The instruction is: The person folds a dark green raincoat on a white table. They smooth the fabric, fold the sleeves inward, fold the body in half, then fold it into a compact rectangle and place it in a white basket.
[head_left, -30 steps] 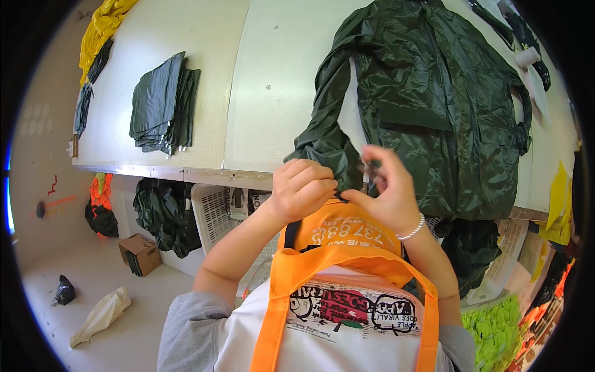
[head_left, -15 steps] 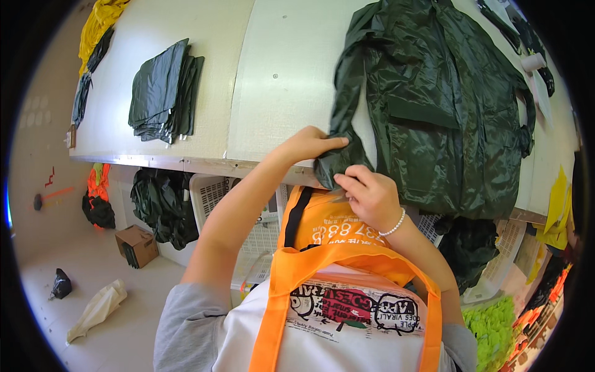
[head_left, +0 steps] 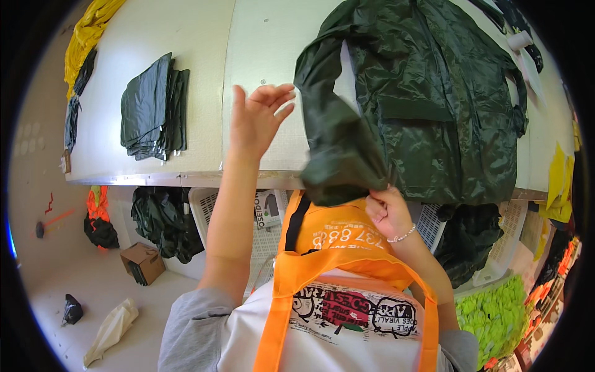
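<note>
Dark green glossy rain jacket (head_left: 434, 105): spread on pale grey counter (head_left: 204, 56), one sleeve lifted at near edge. Right hand (head_left: 385, 211) clamped on sleeve end. Left hand (head_left: 257, 118) raised over counter, fingers apart, holding nothing. Stack of folded dark green garments (head_left: 152, 108) well to left. White lattice basket (head_left: 214, 208) under counter edge.

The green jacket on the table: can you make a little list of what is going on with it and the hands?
jacket: dark green jacket, spread on the white table, one sleeve lifted
right hand: grips the jacket's edge at the table's near edge
left hand: raised, fingers spread, holding nothing
nearby: stack of folded dark green clothes to the left on the table
under the table: white baskets
</note>
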The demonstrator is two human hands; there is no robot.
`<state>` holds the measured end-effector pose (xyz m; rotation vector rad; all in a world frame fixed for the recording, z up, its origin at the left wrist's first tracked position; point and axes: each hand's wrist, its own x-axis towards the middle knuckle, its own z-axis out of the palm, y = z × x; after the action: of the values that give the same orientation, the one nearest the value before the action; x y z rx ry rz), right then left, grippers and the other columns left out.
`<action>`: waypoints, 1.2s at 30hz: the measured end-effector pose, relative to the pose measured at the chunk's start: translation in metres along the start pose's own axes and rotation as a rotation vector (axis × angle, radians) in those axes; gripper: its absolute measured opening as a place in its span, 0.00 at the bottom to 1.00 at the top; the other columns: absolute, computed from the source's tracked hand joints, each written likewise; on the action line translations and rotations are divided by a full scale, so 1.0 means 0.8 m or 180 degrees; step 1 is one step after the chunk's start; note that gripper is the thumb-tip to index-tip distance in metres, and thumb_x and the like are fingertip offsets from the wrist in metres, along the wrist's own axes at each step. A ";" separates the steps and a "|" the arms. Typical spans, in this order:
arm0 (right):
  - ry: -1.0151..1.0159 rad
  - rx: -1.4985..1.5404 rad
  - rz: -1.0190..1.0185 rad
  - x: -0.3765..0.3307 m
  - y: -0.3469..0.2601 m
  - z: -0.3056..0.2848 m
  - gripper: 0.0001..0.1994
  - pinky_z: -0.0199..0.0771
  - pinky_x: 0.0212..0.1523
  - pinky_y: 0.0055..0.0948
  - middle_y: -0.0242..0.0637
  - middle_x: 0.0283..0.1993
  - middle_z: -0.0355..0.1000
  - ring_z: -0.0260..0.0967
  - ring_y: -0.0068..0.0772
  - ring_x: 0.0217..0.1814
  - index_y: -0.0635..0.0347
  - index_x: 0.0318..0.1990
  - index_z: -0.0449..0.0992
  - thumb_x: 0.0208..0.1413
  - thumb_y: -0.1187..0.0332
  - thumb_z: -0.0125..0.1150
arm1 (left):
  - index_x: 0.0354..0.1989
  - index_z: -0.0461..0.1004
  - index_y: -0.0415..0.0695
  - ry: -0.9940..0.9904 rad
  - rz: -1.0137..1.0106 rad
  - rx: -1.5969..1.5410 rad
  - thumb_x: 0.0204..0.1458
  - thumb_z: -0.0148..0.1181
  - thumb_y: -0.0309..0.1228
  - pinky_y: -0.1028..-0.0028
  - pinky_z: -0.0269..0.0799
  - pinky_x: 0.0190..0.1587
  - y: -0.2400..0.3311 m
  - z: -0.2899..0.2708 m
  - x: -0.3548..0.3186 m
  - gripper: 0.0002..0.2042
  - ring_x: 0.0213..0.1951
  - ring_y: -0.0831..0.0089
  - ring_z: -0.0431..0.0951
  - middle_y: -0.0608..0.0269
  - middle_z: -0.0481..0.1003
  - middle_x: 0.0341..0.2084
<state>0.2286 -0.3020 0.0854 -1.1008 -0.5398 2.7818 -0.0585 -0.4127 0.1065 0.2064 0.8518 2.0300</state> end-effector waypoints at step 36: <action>0.0217 -0.2448 -0.1662 -0.038 0.025 -0.030 0.22 0.56 0.23 0.12 0.32 0.45 0.69 0.55 0.10 0.22 0.64 0.55 0.65 0.50 0.83 0.55 | 0.26 0.71 0.42 -0.0814 0.3054 0.4569 0.29 0.59 0.25 0.72 0.70 0.28 -0.086 0.055 -0.182 0.10 0.28 0.65 0.73 0.61 0.70 0.28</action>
<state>0.2678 -0.3207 0.0811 -0.9419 -1.6879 2.0891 0.0926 -0.4820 0.1205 1.8877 2.1489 1.6133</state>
